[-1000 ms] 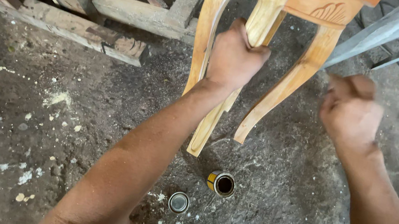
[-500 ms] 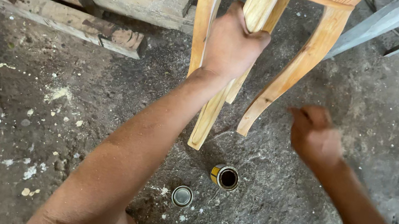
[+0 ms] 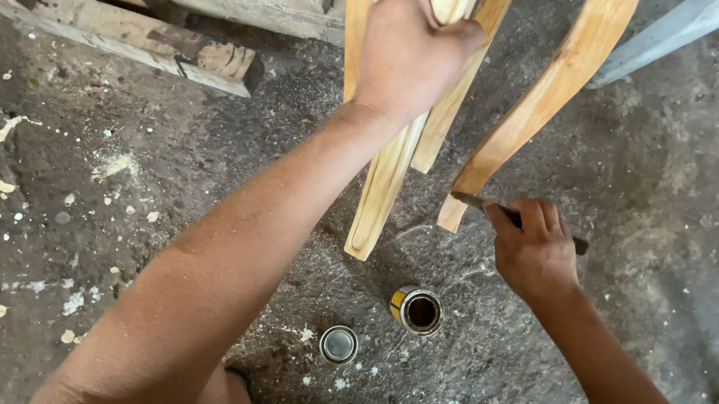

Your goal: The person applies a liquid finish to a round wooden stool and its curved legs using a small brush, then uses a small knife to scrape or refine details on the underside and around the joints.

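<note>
fingers of the left hand (image 3: 414, 50) wrap tight round one curved wooden leg (image 3: 409, 115) of the upturned furniture piece, holding it steady above the floor (image 3: 94, 221). right hand (image 3: 535, 250) is closed on a thin brush (image 3: 508, 215), tip end touching the lower end of the neighbouring leg (image 3: 537, 105) – that leg reads darker and glossier than the one being gripped.

small open tin (image 3: 417, 310) of dark finish sits upright on the floor just below the leg ends, its round lid (image 3: 339, 344) lying flat beside it, apart from the tin. rough timber offcuts (image 3: 121, 28) are stacked upper left, pale metal bars (image 3: 674, 31) upper right.

step in hand looks like brushing finish onto the legs, working at the foot of the right-side one. rough guess: one leg coated or partly so, the gripped one not yet.

next move likely needs a fresh load from the tin – short reach down, tin is close – then even strokes along the grain, with the left hand kept off any wet surface while it turns the piece.
</note>
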